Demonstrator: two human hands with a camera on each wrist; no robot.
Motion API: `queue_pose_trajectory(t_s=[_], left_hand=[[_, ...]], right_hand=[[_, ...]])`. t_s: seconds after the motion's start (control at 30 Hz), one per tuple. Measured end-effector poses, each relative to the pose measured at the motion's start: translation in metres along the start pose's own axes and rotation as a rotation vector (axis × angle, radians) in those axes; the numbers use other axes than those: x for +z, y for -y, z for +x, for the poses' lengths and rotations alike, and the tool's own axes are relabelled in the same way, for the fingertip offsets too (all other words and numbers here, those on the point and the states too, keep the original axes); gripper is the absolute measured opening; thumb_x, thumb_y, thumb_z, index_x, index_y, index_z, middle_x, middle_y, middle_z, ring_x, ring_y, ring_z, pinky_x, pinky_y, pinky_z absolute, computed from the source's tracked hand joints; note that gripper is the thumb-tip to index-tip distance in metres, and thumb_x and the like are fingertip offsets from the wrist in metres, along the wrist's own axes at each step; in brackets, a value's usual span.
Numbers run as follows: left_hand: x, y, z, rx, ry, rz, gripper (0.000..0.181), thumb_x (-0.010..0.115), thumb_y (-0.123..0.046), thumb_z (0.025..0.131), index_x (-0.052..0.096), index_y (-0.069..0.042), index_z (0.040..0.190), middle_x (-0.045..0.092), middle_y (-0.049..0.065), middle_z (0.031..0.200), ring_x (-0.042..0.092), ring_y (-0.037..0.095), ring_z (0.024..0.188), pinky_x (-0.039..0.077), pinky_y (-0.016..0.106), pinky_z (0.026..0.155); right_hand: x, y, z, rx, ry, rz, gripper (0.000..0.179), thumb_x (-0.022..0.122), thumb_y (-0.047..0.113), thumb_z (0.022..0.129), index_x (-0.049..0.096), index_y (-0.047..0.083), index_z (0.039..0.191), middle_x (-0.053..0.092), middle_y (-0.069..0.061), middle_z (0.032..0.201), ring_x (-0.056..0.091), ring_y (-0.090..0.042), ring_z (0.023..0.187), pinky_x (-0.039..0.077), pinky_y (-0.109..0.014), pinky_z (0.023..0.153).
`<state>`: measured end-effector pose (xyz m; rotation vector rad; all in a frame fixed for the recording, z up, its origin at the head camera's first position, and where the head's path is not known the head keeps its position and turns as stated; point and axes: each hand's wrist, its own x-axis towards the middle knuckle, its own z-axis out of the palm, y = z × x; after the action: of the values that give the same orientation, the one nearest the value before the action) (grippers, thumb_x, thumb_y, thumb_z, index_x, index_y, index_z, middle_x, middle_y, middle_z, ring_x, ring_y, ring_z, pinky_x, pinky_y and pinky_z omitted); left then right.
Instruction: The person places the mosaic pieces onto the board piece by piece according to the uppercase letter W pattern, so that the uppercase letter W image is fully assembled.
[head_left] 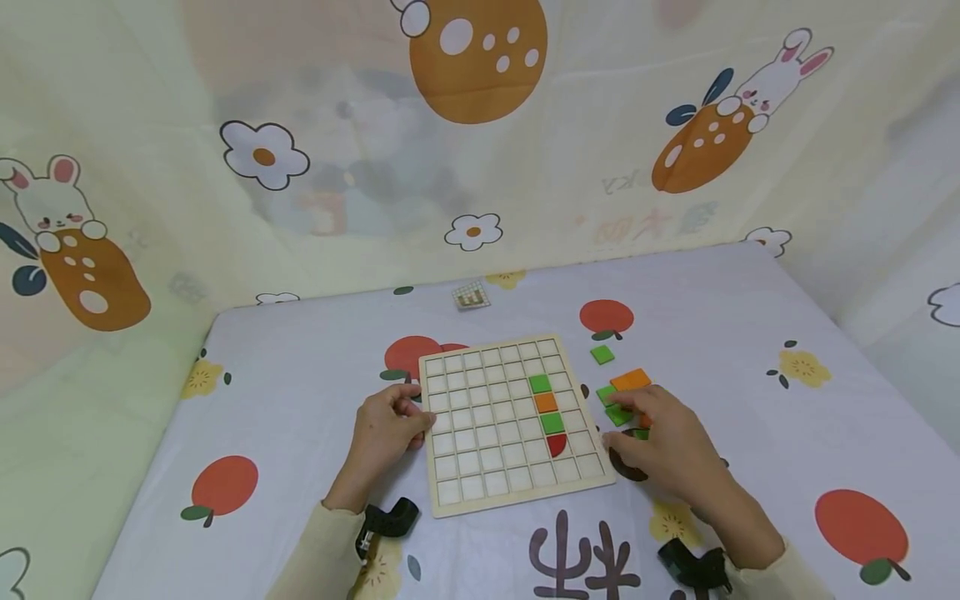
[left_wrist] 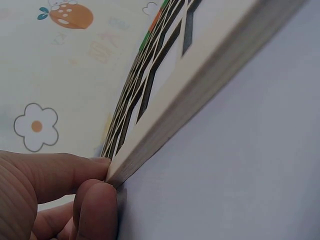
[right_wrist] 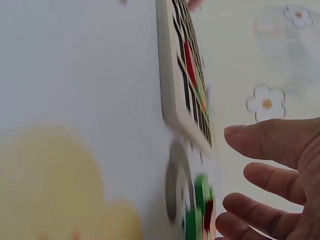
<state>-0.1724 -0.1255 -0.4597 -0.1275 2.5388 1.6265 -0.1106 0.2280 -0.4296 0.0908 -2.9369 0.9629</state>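
A square wooden grid board (head_left: 517,498) lies on the table. One column near its right side holds a green tile (head_left: 540,383), an orange tile (head_left: 546,402), another green tile (head_left: 552,423) and a red quarter-round tile (head_left: 557,444). At the board's left edge, my left hand (head_left: 382,429) pinches the frame between thumb and fingers. My right hand (head_left: 678,442) hovers over loose tiles beside the board, partly hiding them. Its fingers (right_wrist: 272,180) are spread, with nothing between them in the right wrist view. Among those loose pieces are an orange tile (head_left: 630,379) and several green ones (head_left: 617,414).
A small card with a grid pattern (head_left: 471,296) lies behind the board. One green tile (head_left: 602,355) sits apart, farther back. The fruit-print tablecloth (head_left: 300,375) ends at a hanging curtain (head_left: 360,208) at the back and sides.
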Motion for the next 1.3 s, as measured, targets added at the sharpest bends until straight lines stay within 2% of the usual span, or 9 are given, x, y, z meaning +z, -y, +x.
queue_pose_trajectory(t_s=[0.2,0.3,0.43,0.6,0.83,1.03,1.3], left_hand=[[0.0,0.001,0.001,-0.002,0.0,-0.002,0.045,0.081,-0.005,0.087,0.068,0.0,0.13,0.065,0.007,0.08,0.061,0.013,0.055,0.052,0.024,0.054],[0.001,0.002,0.001,-0.001,-0.001,-0.003,0.045,0.081,-0.005,0.087,0.068,0.0,0.13,0.065,0.007,0.08,0.061,0.013,0.054,0.052,0.023,0.053],[0.0,0.002,0.001,0.0,-0.003,-0.009,0.044,0.081,-0.004,0.087,0.068,0.001,0.129,0.065,0.007,0.08,0.061,0.013,0.054,0.052,0.023,0.053],[0.0,0.001,0.001,-0.002,-0.002,-0.01,0.044,0.081,-0.004,0.087,0.068,0.001,0.129,0.065,0.007,0.08,0.06,0.013,0.054,0.052,0.023,0.053],[0.0,0.001,0.0,0.004,-0.004,0.004,0.045,0.081,-0.004,0.087,0.068,0.001,0.129,0.065,0.007,0.079,0.06,0.013,0.053,0.051,0.022,0.053],[0.001,0.0,0.001,0.009,-0.005,0.01,0.045,0.081,-0.004,0.087,0.068,0.001,0.129,0.065,0.007,0.078,0.06,0.013,0.053,0.05,0.022,0.052],[0.0,0.001,0.0,0.004,-0.006,0.005,0.044,0.081,-0.004,0.087,0.068,0.001,0.129,0.064,0.007,0.078,0.06,0.013,0.053,0.05,0.022,0.052]], right_hand=[[-0.011,-0.021,0.0,0.031,-0.032,-0.026,0.042,0.085,0.016,0.085,0.072,0.001,0.122,0.063,-0.024,0.126,0.067,-0.04,0.105,0.059,-0.054,0.084],[-0.013,-0.03,-0.002,0.075,-0.036,-0.031,0.046,0.085,0.017,0.085,0.071,-0.003,0.124,0.063,-0.024,0.121,0.069,-0.041,0.1,0.061,-0.045,0.074],[-0.014,-0.035,-0.002,0.127,-0.029,-0.051,0.048,0.085,0.019,0.084,0.07,-0.007,0.122,0.063,-0.021,0.106,0.065,-0.033,0.09,0.051,-0.032,0.062],[-0.016,-0.036,-0.002,0.178,0.011,-0.068,0.048,0.086,0.025,0.084,0.071,-0.008,0.115,0.06,-0.016,0.097,0.06,-0.028,0.084,0.048,-0.032,0.061],[-0.021,-0.036,0.002,0.24,0.114,-0.048,0.043,0.087,0.028,0.084,0.071,-0.003,0.11,0.055,-0.01,0.088,0.052,-0.024,0.078,0.043,-0.032,0.057],[-0.025,-0.039,0.003,0.251,0.149,0.01,0.033,0.085,0.025,0.085,0.069,0.001,0.103,0.059,-0.005,0.083,0.054,-0.021,0.072,0.044,-0.031,0.054],[-0.022,-0.042,0.002,0.202,0.111,0.088,0.018,0.081,0.016,0.089,0.069,0.004,0.097,0.066,-0.003,0.08,0.057,-0.019,0.068,0.047,-0.029,0.052]])
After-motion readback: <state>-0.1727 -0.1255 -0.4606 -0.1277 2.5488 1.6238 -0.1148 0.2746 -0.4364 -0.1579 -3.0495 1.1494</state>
